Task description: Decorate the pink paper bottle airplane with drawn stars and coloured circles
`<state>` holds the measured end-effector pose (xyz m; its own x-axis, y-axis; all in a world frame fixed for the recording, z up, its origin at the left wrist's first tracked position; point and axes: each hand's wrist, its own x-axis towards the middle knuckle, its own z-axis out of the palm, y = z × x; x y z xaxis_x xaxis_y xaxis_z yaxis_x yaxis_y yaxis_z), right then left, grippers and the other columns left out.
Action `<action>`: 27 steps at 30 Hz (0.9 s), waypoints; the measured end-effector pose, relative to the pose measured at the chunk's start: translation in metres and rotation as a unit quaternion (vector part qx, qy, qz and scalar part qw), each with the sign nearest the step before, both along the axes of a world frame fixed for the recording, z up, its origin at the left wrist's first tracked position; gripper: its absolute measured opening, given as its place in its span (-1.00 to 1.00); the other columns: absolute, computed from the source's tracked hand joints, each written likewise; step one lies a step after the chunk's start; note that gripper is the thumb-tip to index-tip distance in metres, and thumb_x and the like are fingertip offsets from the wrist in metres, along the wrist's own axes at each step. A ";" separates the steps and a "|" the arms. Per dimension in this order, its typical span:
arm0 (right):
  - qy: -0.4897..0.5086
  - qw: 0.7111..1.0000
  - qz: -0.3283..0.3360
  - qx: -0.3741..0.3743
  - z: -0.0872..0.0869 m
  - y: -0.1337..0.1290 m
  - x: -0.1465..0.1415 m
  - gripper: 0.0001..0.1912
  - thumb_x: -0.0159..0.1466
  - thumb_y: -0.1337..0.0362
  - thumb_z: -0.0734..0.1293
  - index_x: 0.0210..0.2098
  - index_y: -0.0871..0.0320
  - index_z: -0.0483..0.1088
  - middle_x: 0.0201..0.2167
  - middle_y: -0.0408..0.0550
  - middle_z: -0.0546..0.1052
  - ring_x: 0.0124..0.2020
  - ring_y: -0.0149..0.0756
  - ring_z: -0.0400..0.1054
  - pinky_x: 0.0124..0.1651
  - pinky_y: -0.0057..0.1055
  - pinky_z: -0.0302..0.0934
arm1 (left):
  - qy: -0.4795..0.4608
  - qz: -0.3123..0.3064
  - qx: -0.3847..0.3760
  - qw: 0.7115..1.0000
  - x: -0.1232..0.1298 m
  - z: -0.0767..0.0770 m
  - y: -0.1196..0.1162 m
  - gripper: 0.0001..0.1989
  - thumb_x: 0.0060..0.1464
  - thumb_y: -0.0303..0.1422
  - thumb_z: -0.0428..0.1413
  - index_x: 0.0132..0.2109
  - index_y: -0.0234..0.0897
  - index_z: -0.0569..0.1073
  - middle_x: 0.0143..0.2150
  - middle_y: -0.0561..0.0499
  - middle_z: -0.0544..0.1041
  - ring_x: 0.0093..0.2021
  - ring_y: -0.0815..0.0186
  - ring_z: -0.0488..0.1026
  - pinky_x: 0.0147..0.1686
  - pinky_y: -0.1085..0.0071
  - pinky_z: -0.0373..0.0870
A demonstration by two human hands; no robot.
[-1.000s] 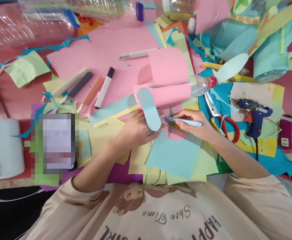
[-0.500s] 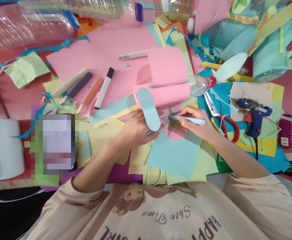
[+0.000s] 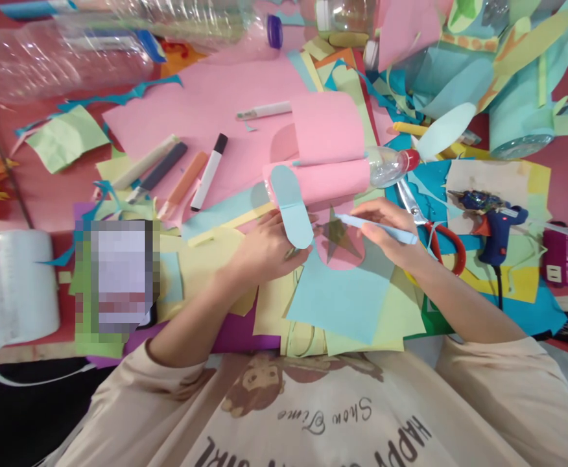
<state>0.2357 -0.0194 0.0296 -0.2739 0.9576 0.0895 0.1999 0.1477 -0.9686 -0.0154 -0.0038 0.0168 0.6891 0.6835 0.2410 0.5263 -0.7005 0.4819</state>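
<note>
A toy plane made from a plastic bottle wrapped in pink paper (image 3: 332, 180) lies across the middle, with a red cap and pale blue propeller blades (image 3: 447, 130) at its right end. My left hand (image 3: 269, 250) grips its tail end; the light blue tail strip (image 3: 291, 207) covers some of the fingers. On the nearer pink wing is a dark green star (image 3: 338, 239). My right hand (image 3: 386, 227) pinches a light blue marker (image 3: 381, 228), its tip over the star's upper right side. Whether the tip touches the paper I cannot tell.
Scissors (image 3: 442, 243) with red and yellow handles and a blue glue gun (image 3: 502, 233) lie to the right. Several markers (image 3: 209, 172) rest at the left, near a phone (image 3: 123, 275). Plastic bottles (image 3: 65, 58) line the back, and a light blue sheet (image 3: 342, 301) lies in front.
My right hand has moved slightly right with the marker, whose tip has left the star's left point. My left hand still grips the plane. The view has shifted slightly.
</note>
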 end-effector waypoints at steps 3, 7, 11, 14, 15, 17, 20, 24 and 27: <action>0.027 0.999 -0.010 0.045 0.003 -0.003 0.005 -0.59 0.33 -0.01 0.22 0.04 0.06 0.41 -0.50 -0.17 0.53 -0.60 -0.43 0.37 -0.53 -0.44 0.29 | -0.054 0.052 -0.029 0.997 -0.002 0.001 0.001 -0.77 0.15 -0.43 0.01 -0.11 -0.32 0.52 -0.10 -0.16 0.59 -0.09 0.12 0.53 -0.12 0.17 0.48; -0.053 0.980 -0.074 0.176 0.017 0.002 0.014 -0.72 0.36 0.09 0.21 -0.06 -0.04 0.48 -0.48 -0.18 0.55 -0.55 -0.38 0.42 -0.48 -0.38 0.35 | -0.136 0.159 -0.096 0.973 -0.004 0.004 0.002 -0.77 0.16 -0.45 -0.03 -0.14 -0.30 0.51 -0.22 -0.06 0.58 -0.31 0.32 0.49 -0.43 0.45 0.39; -0.255 0.923 -0.102 0.269 0.035 0.027 0.028 -0.51 0.24 0.28 0.35 0.15 -0.09 0.28 0.00 -0.03 0.52 0.01 -0.11 0.44 0.09 -0.08 0.34 | -0.176 0.208 -0.165 0.948 -0.004 0.004 0.004 -0.79 0.13 -0.45 -0.04 -0.20 -0.29 0.50 -0.32 -0.01 0.54 -0.38 0.37 0.42 -0.58 0.53 0.23; -0.386 0.890 -0.030 0.240 0.034 0.050 0.039 -0.35 0.18 0.27 0.39 0.23 -0.08 0.15 0.17 0.02 0.39 0.20 0.04 0.27 0.24 0.11 0.17 | -0.187 0.205 -0.162 0.947 -0.004 0.001 0.007 -0.80 0.15 -0.43 -0.03 -0.21 -0.27 0.49 -0.31 -0.02 0.53 -0.33 0.35 0.45 -0.51 0.50 0.29; -0.403 0.885 -0.014 0.233 0.031 0.056 0.041 -0.33 0.18 0.27 0.39 0.23 -0.06 0.13 0.16 0.02 0.39 0.21 0.06 0.26 0.26 0.16 0.12 | -0.189 0.200 -0.145 0.950 -0.004 0.001 0.007 -0.80 0.17 -0.43 -0.03 -0.18 -0.26 0.49 -0.27 -0.03 0.54 -0.29 0.33 0.47 -0.45 0.47 0.35; -0.422 0.878 -0.006 0.228 0.024 0.063 0.045 -0.34 0.17 0.32 0.38 0.23 0.01 0.13 0.13 0.07 0.40 0.21 0.08 0.25 0.26 0.20 0.11 | -0.188 0.185 -0.090 0.960 -0.004 0.001 0.007 -0.78 0.19 -0.44 -0.04 -0.12 -0.25 0.48 -0.17 -0.05 0.56 -0.17 0.30 0.50 -0.28 0.41 0.43; -0.437 0.870 -0.024 0.229 0.018 0.062 0.044 -0.35 0.15 0.35 0.38 0.20 0.07 0.15 0.10 0.11 0.42 0.15 0.10 0.30 0.17 0.14 0.23 | -0.173 0.150 0.061 0.971 -0.005 0.004 0.005 -0.74 0.18 -0.50 -0.04 -0.06 -0.22 0.45 -0.08 -0.05 0.56 -0.07 0.28 0.51 -0.11 0.33 0.44; -0.407 0.888 -0.095 0.191 0.022 0.047 0.035 -0.39 0.21 0.25 0.36 0.21 -0.01 0.12 0.11 0.11 0.38 0.12 0.09 0.32 0.03 0.02 0.37 | -0.179 0.004 0.218 0.959 -0.004 0.006 -0.002 -0.70 0.06 -0.55 0.01 -0.06 -0.21 0.42 -0.23 0.01 0.59 -0.23 0.32 0.53 -0.21 0.37 0.46; -0.342 0.916 -0.124 0.169 0.024 0.031 0.019 -0.43 0.21 0.15 0.37 0.17 0.00 0.17 0.12 0.15 0.32 0.08 0.12 0.34 -0.11 -0.04 0.44 | -0.170 -0.077 0.173 0.967 0.001 0.004 -0.007 -0.66 0.09 -0.49 0.01 0.04 -0.24 0.36 -0.22 -0.02 0.59 -0.24 0.30 0.54 -0.18 0.36 0.49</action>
